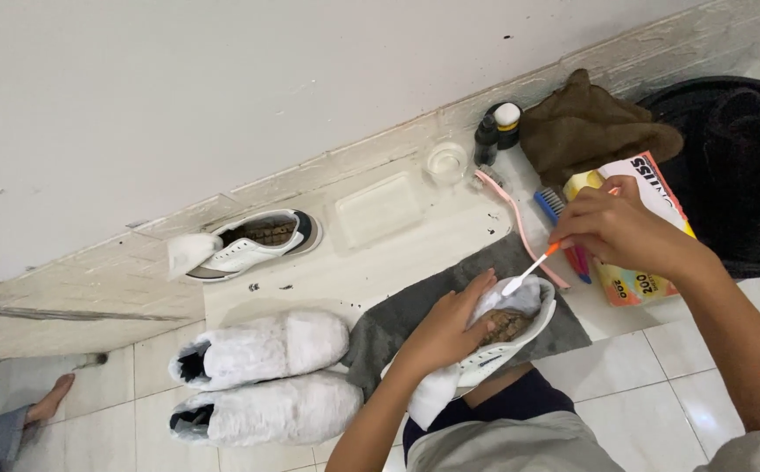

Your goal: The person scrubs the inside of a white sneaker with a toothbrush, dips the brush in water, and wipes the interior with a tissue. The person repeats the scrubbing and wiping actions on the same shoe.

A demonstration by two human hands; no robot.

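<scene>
Brushing white shoe [520,336]; yellow-orange box [651,271] beside right hand [612,227].

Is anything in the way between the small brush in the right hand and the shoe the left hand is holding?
Nothing visible. The right hand holds the small brush with its white tip already at the shoe, which the left hand steadies.

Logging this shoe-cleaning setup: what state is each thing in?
Left hand: gripping white sneaker, tissue-stuffed, on grey cloth.
Right hand: holding small brush, tip at sneaker.
Second sneaker: by wall, unheld.
Two tissue-wrapped shoes: covered, side by side.
Clear tray: looks empty.
</scene>
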